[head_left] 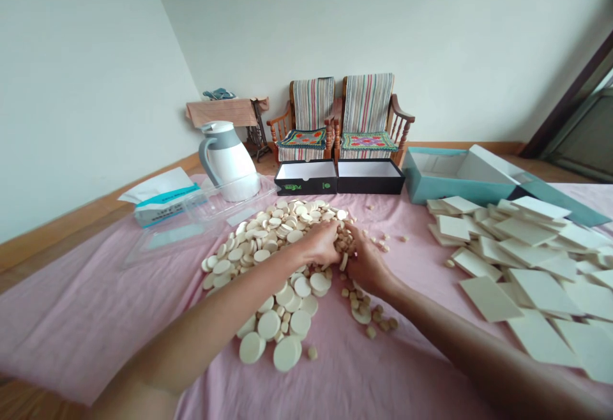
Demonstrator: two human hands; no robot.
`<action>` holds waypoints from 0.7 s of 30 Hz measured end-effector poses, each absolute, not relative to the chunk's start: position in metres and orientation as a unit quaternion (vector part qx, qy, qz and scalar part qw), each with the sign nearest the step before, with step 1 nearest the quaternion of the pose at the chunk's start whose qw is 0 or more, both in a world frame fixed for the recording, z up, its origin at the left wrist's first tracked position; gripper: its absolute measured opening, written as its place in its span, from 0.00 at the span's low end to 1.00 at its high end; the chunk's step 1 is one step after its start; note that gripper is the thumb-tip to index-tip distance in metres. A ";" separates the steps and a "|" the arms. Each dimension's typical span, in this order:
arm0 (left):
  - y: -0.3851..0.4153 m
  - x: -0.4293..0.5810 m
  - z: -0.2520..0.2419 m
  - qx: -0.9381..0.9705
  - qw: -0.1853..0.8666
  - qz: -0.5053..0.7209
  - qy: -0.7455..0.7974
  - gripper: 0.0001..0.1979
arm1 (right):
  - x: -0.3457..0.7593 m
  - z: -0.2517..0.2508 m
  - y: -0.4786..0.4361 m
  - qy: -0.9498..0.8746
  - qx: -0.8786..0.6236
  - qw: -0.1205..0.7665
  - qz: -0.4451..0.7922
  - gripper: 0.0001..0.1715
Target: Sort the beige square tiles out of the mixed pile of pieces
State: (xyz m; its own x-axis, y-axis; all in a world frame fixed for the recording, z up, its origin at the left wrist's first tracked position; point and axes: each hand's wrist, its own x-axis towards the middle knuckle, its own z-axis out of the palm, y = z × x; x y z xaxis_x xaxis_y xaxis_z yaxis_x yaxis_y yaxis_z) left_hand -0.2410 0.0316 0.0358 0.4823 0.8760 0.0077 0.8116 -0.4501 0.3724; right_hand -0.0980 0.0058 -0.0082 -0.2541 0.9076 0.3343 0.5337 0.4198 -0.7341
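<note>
A heap of round pale wooden discs (262,255) lies on the pink cloth in the middle. Small wooden cubes (345,236) are bunched at the heap's right side, between my two hands. My left hand (323,243) reaches in from the left, its fingers curled against the cubes and mostly hidden. From the right, my right hand (364,263) touches the same cubes, with its fingertips partly out of sight behind them. More loose cubes (384,325) and a disc lie below my right hand.
Square wooden tiles (527,254) are piled at right, before an open teal box (460,174). Two black boxes (306,185) with white insides stand behind the heap. At left are a white jug (232,161), a clear plastic tray (191,216) and a tissue pack (165,206).
</note>
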 end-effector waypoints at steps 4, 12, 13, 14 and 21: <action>0.032 -0.244 0.041 0.827 0.205 0.115 0.511 0.26 | -0.103 -0.010 0.013 -0.741 -0.482 0.381 0.271 0.40; 0.039 -0.252 0.033 0.782 0.252 0.199 0.534 0.20 | -0.119 -0.010 0.028 -0.699 -0.440 0.447 0.342 0.33; 0.042 -0.256 0.034 0.778 0.255 0.212 0.534 0.19 | -0.124 -0.007 0.031 -0.698 -0.441 0.448 0.341 0.33; 0.044 -0.263 0.036 0.774 0.256 0.225 0.533 0.18 | -0.130 -0.001 0.034 -0.701 -0.442 0.448 0.335 0.33; 0.048 -0.342 0.065 0.750 0.220 0.297 0.548 0.18 | -0.200 0.039 0.050 -0.762 -0.410 0.394 0.311 0.34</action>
State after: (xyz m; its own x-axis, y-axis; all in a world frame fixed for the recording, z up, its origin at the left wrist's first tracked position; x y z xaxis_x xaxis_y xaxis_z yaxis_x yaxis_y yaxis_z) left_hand -0.3422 0.0478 0.0647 0.2228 0.9533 0.2039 0.6919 -0.3020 0.6558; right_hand -0.1995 0.0497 0.0394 -0.3541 0.8688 0.3461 0.3793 0.4717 -0.7960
